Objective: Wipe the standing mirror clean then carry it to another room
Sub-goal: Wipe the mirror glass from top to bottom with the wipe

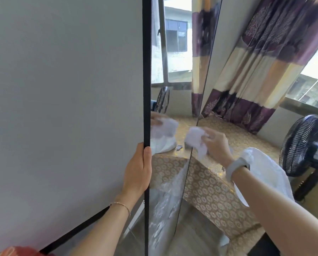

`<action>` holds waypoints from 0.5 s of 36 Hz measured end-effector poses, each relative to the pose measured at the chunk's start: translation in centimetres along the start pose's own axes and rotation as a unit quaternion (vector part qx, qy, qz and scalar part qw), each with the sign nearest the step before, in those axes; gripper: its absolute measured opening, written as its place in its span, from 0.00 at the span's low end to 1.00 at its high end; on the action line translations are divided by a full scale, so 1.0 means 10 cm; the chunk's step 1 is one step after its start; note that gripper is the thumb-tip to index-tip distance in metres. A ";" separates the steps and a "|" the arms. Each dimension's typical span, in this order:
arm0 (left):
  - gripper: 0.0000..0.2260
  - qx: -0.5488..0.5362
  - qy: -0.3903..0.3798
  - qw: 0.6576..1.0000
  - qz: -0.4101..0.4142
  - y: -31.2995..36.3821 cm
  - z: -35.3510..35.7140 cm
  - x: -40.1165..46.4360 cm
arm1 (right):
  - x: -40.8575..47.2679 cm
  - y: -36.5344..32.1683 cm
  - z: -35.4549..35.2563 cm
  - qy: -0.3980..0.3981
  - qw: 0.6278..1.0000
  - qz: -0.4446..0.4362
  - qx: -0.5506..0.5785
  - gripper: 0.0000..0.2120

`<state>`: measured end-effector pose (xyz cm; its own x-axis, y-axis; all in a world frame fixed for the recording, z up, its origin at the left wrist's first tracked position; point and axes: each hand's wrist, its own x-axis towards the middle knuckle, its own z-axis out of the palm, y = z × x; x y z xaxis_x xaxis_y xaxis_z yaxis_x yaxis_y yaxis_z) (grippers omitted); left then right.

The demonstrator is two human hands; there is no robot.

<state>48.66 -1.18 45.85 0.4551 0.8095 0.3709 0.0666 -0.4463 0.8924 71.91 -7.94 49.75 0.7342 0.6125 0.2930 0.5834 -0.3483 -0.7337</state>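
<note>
The standing mirror (170, 74) is tall with a thin black frame and stands edge-on to me in the middle of the view. Its glass reflects the window, curtain and fan. My left hand (137, 169) grips the mirror's near black edge at about mid-height, fingers wrapped round the frame. My right hand (216, 145) holds a crumpled white tissue (195, 138) against the mirror's right edge. White smears show on the lower glass (165, 198).
A table with a gold patterned cloth (215, 196) stands right behind the mirror, with a white bag (265, 174) on it. A black standing fan (302, 146) is at the right. A purple and cream curtain (261, 58) hangs beside the window. A grey wall (62, 89) fills the left.
</note>
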 end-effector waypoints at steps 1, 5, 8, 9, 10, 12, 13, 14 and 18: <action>0.10 -0.003 0.000 1.000 -0.001 -0.02 0.01 0.00 | 0.04 -0.14 -0.03 0.034 0.998 -0.021 0.040 0.17; 0.11 -0.016 -0.009 1.000 0.000 -0.15 0.07 -0.05 | 0.06 -0.74 0.01 0.105 0.975 -0.112 0.158 0.17; 0.11 -0.049 -0.021 0.999 0.005 -0.31 0.14 -0.11 | -0.09 -0.85 0.27 0.105 0.957 -0.160 0.218 0.18; 0.11 -0.060 -0.023 0.998 0.008 -0.38 0.17 -0.13 | -0.17 -0.80 0.38 0.111 0.950 -0.171 0.236 0.19; 0.10 -0.070 -0.023 0.997 0.012 -0.45 0.20 -0.16 | -0.26 -0.71 0.51 0.115 0.943 -0.181 0.255 0.20; 0.10 -0.085 -0.030 0.996 0.020 -0.59 0.26 -0.22 | -0.51 -0.42 0.79 0.108 0.930 -0.215 0.279 0.21; 0.10 -0.090 -0.039 0.995 0.023 -0.66 0.29 -0.26 | -0.67 -0.21 0.95 0.098 0.924 -0.241 0.280 0.21; 0.11 -0.094 -0.052 0.994 0.026 -0.74 0.31 -0.30 | -0.83 0.01 1.10 0.078 0.919 -0.270 0.278 0.22; 0.11 -0.099 -0.095 0.990 0.024 -1.15 0.37 -0.43 | -1.39 0.92 1.47 -0.076 0.923 -0.309 0.218 0.17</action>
<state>49.19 -0.91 33.01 0.6141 0.6937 0.3764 -0.1257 -0.3849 0.9144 61.96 -9.22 29.86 0.2314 0.7018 0.6738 0.6554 0.3993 -0.6411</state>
